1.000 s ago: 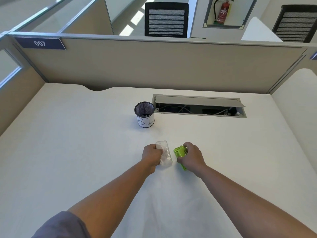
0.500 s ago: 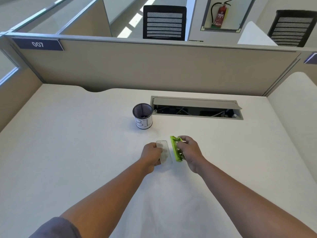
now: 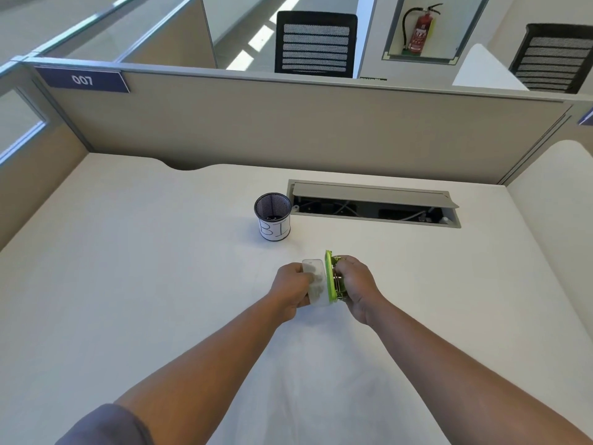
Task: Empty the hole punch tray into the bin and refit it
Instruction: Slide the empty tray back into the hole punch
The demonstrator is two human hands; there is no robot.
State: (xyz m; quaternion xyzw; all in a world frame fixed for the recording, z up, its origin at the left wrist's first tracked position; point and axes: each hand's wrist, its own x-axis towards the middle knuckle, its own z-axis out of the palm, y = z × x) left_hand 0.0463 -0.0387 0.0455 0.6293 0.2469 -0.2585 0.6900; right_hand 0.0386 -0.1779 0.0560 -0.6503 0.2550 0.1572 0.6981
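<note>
My left hand (image 3: pixel 290 289) holds a clear plastic tray (image 3: pixel 316 281) above the white desk. My right hand (image 3: pixel 356 284) grips the lime-green hole punch (image 3: pixel 330 276), turned on its side with its flat base facing the tray. Tray and punch base touch edge to edge between the two hands. Beyond them, to the left, a black mesh cup with a white label serves as the bin (image 3: pixel 273 216); it stands upright on the desk.
An open cable hatch (image 3: pixel 375 203) with a raised grey lid lies in the desk right of the bin. A beige partition wall (image 3: pixel 288 123) closes the back, with side panels left and right.
My right hand turned the green punch onto its side and brought it left against the tray. My left hand kept hold of the tray in nearly the same place.
</note>
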